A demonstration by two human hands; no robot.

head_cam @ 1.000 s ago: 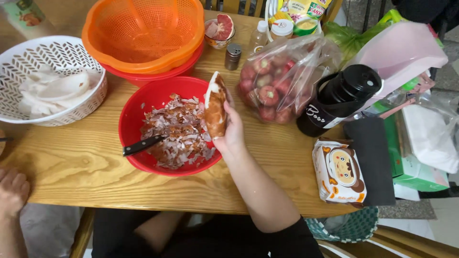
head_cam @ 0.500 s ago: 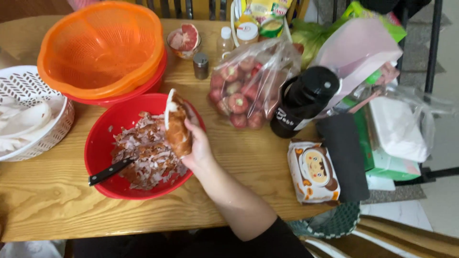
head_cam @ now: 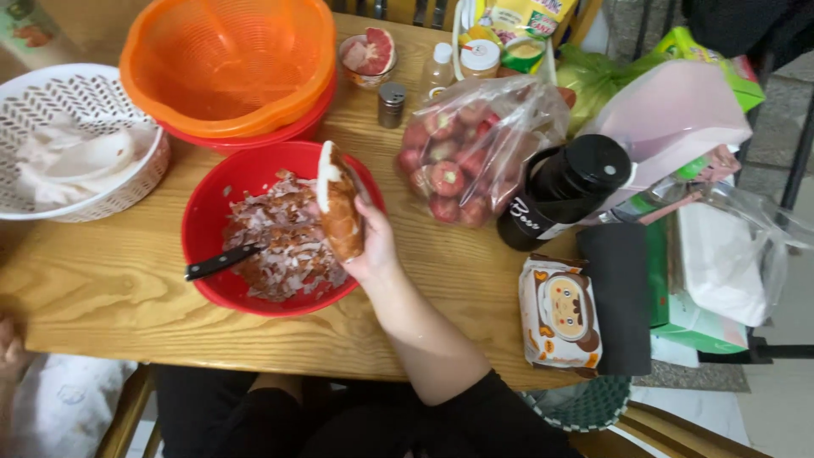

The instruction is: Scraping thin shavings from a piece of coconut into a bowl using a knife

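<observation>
My right hand is shut on a curved piece of coconut-like flesh, brown-skinned with a white edge. It holds the piece upright over the right rim of a red bowl. The bowl is heaped with brown and white shavings. A black-handled knife lies in the bowl, with its blade buried in the shavings and its handle pointing left. My left hand is out of sight. Fingers of another person's hand show at the table's left edge.
An orange colander is stacked in a red bowl behind. A white basket of pale pieces stands at left. To the right are a bag of apples, a black bottle, a wipes pack and a metal shaker.
The view has swayed left and back. My right hand still holds the piece over the bowl's right rim. The other person's hand has slid mostly out of frame.
</observation>
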